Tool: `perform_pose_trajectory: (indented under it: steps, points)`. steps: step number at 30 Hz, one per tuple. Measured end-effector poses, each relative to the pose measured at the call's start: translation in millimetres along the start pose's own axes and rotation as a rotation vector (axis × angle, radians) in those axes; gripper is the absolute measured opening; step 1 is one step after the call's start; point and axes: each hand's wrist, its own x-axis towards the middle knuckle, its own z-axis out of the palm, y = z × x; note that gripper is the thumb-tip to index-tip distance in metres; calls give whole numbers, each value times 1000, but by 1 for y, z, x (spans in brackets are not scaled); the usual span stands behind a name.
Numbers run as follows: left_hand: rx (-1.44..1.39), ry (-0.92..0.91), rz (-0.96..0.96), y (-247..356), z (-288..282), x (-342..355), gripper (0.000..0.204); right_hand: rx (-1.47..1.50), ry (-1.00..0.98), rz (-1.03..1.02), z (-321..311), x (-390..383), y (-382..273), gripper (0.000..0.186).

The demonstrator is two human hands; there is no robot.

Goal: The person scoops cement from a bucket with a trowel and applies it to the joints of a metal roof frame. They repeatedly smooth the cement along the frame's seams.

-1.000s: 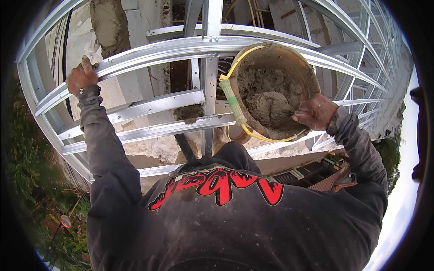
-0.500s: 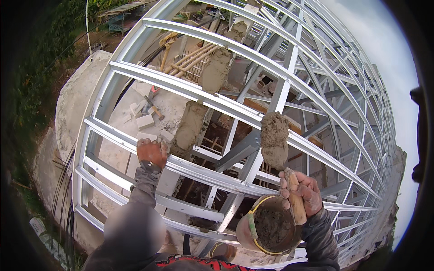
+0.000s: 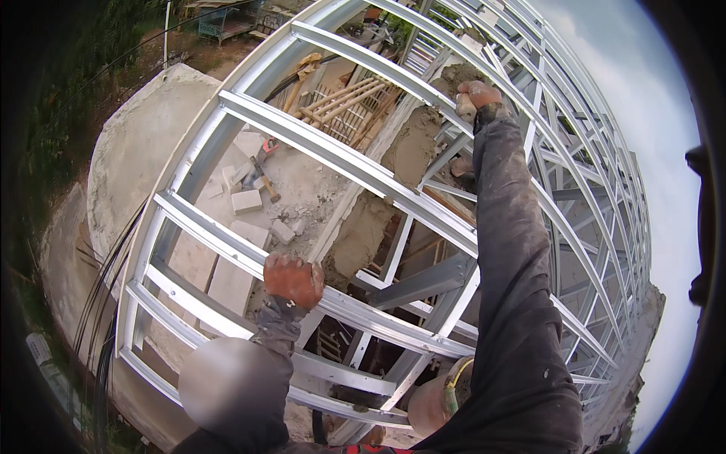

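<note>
My left hand [image 3: 293, 280] is closed over a silvery metal roof batten [image 3: 215, 236] at the lower left. Stretched far forward, my right hand [image 3: 481, 94] grips the wooden handle [image 3: 466, 108] of a trowel. Its blade cannot be made out against the wet grey mortar [image 3: 457, 76] just beyond. Two more mortar patches, a farther one [image 3: 412, 145] and a nearer one [image 3: 354, 240], lie along the top of the wall between the battens. A mortar bucket [image 3: 432, 408] with a yellow rim stands low in the picture, partly hidden behind my right sleeve.
Metal trusses [image 3: 597, 234] spread over the right side. Below the battens on the left, pale blocks [image 3: 246, 201] and a hammer [image 3: 268, 188] lie on a concrete slab. Bamboo poles [image 3: 344, 102] lie farther off. Black cables [image 3: 102, 333] run down the left edge.
My right hand has gone from beside the bucket to far forward with the trowel; the mortar lump seen on the trowel is no longer distinct. My left hand keeps its hold as the view shifts.
</note>
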Motion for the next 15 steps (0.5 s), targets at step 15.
perform_pose_trajectory:
  steps: [15]
  points:
    - [-32,36,-16,3,0,2,19,344,-58,144,-41,-40,102,40]
